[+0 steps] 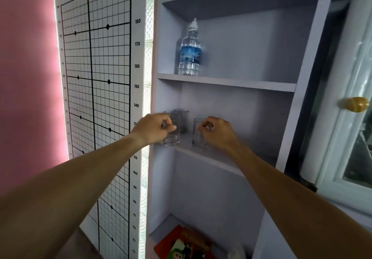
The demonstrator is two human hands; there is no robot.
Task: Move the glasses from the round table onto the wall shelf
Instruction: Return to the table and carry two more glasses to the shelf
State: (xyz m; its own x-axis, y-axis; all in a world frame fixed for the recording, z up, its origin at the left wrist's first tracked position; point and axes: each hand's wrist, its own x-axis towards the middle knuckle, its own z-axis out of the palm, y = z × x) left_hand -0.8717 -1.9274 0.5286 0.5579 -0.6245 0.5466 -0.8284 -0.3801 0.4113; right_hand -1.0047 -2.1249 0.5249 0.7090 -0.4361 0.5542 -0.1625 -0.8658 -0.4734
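Three clear glasses stand on the middle board of the pale wall shelf. My left hand grips the left glass near the shelf's left front corner; its base rests on the board. My right hand grips the right glass, which also rests on the board. A third glass stands free behind the left one, close to the back wall. The round table is out of view.
A water bottle stands on the shelf board above. A posture chart hangs on the pink wall to the left. A door with a brass knob is at right. A red book lies on the lowest board.
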